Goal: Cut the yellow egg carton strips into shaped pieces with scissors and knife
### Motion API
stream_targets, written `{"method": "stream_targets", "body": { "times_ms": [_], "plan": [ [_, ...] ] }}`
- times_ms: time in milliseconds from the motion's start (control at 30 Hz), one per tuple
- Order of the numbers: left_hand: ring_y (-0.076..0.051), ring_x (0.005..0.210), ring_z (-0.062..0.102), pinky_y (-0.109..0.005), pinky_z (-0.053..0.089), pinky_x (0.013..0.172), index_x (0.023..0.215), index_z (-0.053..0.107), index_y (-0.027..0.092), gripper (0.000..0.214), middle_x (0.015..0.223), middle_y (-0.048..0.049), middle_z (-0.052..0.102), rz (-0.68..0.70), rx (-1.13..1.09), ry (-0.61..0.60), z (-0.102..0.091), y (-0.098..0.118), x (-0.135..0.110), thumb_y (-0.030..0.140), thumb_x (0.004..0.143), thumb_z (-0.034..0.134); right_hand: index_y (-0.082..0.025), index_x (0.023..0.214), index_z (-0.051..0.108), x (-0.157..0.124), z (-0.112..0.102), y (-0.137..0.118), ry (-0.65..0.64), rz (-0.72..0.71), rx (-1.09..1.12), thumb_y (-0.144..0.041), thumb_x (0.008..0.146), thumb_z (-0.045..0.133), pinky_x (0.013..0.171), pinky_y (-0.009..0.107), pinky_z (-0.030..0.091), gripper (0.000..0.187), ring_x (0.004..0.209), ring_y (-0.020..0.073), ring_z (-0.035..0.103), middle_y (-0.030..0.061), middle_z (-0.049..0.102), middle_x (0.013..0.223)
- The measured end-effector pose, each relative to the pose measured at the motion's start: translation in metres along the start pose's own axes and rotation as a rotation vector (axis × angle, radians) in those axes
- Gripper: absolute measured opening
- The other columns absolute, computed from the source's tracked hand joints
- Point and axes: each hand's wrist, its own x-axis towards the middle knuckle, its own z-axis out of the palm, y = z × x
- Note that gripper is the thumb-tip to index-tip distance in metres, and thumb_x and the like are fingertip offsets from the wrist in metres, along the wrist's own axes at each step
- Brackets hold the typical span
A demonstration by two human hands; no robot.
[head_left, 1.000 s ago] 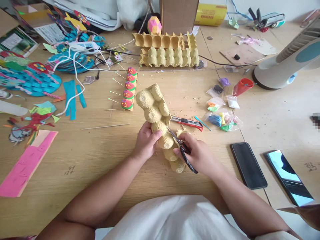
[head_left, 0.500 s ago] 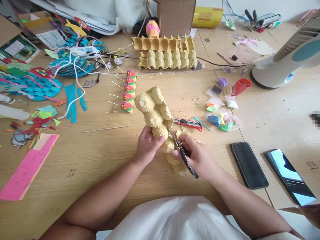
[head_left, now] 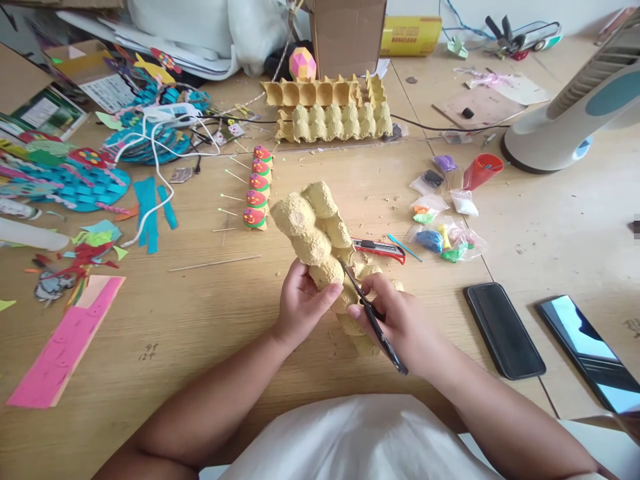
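A yellow pulp egg carton piece [head_left: 311, 245], bumps upward, is gripped at its lower left side by my left hand [head_left: 309, 303], thumb on top. My right hand [head_left: 395, 313] is closed around the handles of black scissors [head_left: 373, 317]. Their blades reach into the carton between two rows of bumps; the tips are hard to make out. Under my hands, more carton [head_left: 363, 327] lies on the table, partly hidden. Just beyond the right hand is a red utility knife [head_left: 383, 249]. A row of painted carton cups with faces [head_left: 257, 181] stands to the left.
More egg cartons [head_left: 343, 121] lie at the back. On the right are bags of coloured clay [head_left: 443, 243], a red cup [head_left: 484, 172], a fan base [head_left: 533, 153] and two phones [head_left: 505, 330]. Pink paper [head_left: 65, 347] and blue strips [head_left: 146, 213] lie on the left.
The held carton has tilted and come slightly lower and nearer to me. The scissors' handles have moved a little down and right, and look closer together. Both hands keep their grip.
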Motion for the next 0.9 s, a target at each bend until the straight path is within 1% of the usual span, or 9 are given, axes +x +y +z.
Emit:
{"method": "stream_targets", "body": {
  "times_ms": [100, 267, 367, 500, 700, 900],
  "plan": [
    [-0.013, 0.086, 0.063, -0.023, 0.052, 0.08, 0.109, 0.061, 0.021, 0.036, 0.097, -0.0023, 0.066, -0.001, 0.037, 0.008, -0.001, 0.001, 0.0, 0.031, 0.08, 0.08, -0.027, 0.106, 0.045, 0.001, 0.002, 0.003, -0.014, -0.006, 0.046, -0.049, 0.093, 0.058, 0.051, 0.023, 0.025, 0.028, 0.05, 0.0112, 0.04, -0.0092, 0.047, 0.056],
    [-0.014, 0.087, 0.064, -0.024, 0.052, 0.08, 0.109, 0.06, 0.02, 0.038, 0.098, -0.0032, 0.067, 0.008, 0.091, 0.007, -0.001, 0.003, 0.0, 0.033, 0.08, 0.08, -0.028, 0.109, 0.044, 0.004, 0.008, 0.011, -0.026, -0.011, 0.098, -0.051, 0.093, 0.058, 0.051, 0.023, 0.026, 0.032, 0.048, 0.0105, 0.04, -0.0106, 0.046, 0.055],
    [-0.015, 0.088, 0.064, -0.025, 0.053, 0.079, 0.11, 0.06, 0.02, 0.038, 0.098, -0.0042, 0.067, 0.002, 0.121, 0.025, 0.0, 0.004, 0.0, 0.034, 0.08, 0.079, -0.027, 0.107, 0.044, 0.007, 0.011, 0.015, -0.022, -0.011, 0.114, -0.053, 0.093, 0.057, 0.051, 0.023, 0.027, 0.032, 0.048, 0.0108, 0.041, -0.0105, 0.045, 0.054],
    [-0.017, 0.09, 0.065, -0.025, 0.053, 0.081, 0.108, 0.062, 0.02, 0.039, 0.099, -0.0042, 0.067, -0.019, 0.116, 0.052, 0.002, 0.005, 0.0, 0.035, 0.078, 0.081, -0.027, 0.106, 0.044, 0.009, 0.012, 0.016, -0.001, -0.015, 0.093, -0.057, 0.094, 0.053, 0.051, 0.024, 0.028, 0.033, 0.049, 0.0108, 0.04, -0.0094, 0.046, 0.056],
    [-0.014, 0.085, 0.063, -0.023, 0.052, 0.077, 0.108, 0.062, 0.02, 0.037, 0.096, -0.0027, 0.067, -0.011, 0.113, 0.051, 0.001, 0.004, 0.001, 0.032, 0.079, 0.08, -0.027, 0.103, 0.043, 0.012, 0.009, 0.014, -0.021, -0.027, 0.06, -0.057, 0.096, 0.05, 0.053, 0.023, 0.029, 0.033, 0.051, 0.0104, 0.038, -0.0092, 0.045, 0.058],
    [-0.014, 0.086, 0.063, -0.022, 0.051, 0.078, 0.108, 0.062, 0.02, 0.035, 0.096, -0.0022, 0.067, 0.0, 0.112, 0.066, -0.001, 0.001, 0.003, 0.03, 0.08, 0.08, -0.026, 0.098, 0.042, 0.018, 0.012, 0.019, -0.017, -0.046, 0.075, -0.054, 0.094, 0.053, 0.053, 0.023, 0.028, 0.031, 0.05, 0.0102, 0.037, -0.0101, 0.043, 0.057]
  ]
}}
